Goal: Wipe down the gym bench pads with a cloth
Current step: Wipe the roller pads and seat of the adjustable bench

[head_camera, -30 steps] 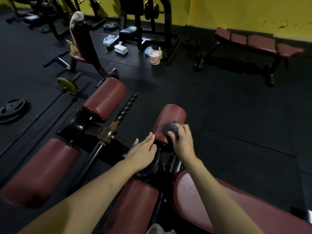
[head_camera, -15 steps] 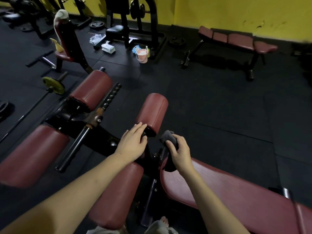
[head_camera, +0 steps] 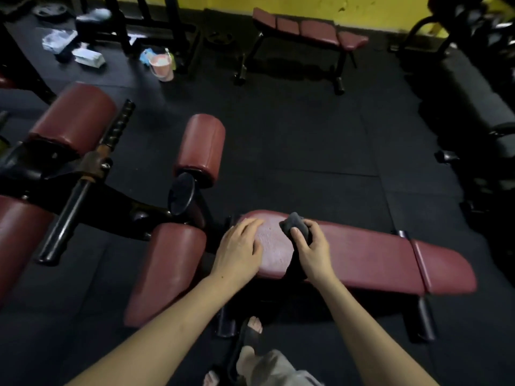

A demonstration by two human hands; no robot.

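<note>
A long dark-red bench pad runs from the middle to the right. Its left end looks wet and speckled. My left hand rests flat on that end, fingers straight. My right hand grips a bunched dark grey cloth just above the pad, beside the left hand. Red roller pads stand ahead: one upright roller in the middle, a nearer roller below it, and a bigger roller at the left.
A black bar and black frame cross the left side. A pink bucket and packets lie on the black floor at the back. Another red bench stands by the yellow wall. Dark machines fill the right edge. My feet show at the bottom.
Both hands have come back from the upright roller pad to the left end of the long bench pad. The view has swung right and down.
</note>
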